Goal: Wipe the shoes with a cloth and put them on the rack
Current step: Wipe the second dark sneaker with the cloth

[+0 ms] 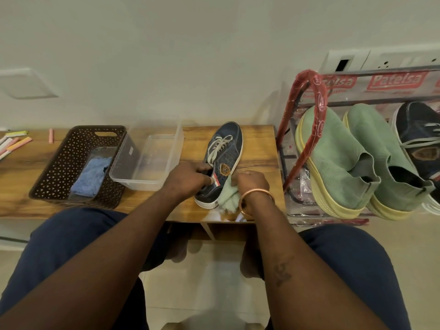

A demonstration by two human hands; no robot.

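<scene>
At the table's (pixel 257 144) right end my left hand (pixel 188 178) grips one navy shoe (pixel 226 148), my right hand (pixel 250 183) one green cloth (pixel 228 198).

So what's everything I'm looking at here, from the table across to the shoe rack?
wooden table: one, brown, centre
navy lace-up sneaker: one, white sole, on the table
pale green cloth: one, against that sneaker's side
dark brown perforated basket: one, left on the table
blue cloth: one, inside the basket
clear plastic tub: one, between basket and sneaker
pastel-coloured sticks: several, pink and yellow, far left
red-wrapped shoe rack: one, right of the table
green knit slip-on shoes: two, yellow soles, on the rack
second navy sneaker: one, on the rack, far right
white wall sockets: above the rack
copper bangle: one, right wrist
left hand: grips the sneaker's collar
right hand: holds the green cloth
</scene>
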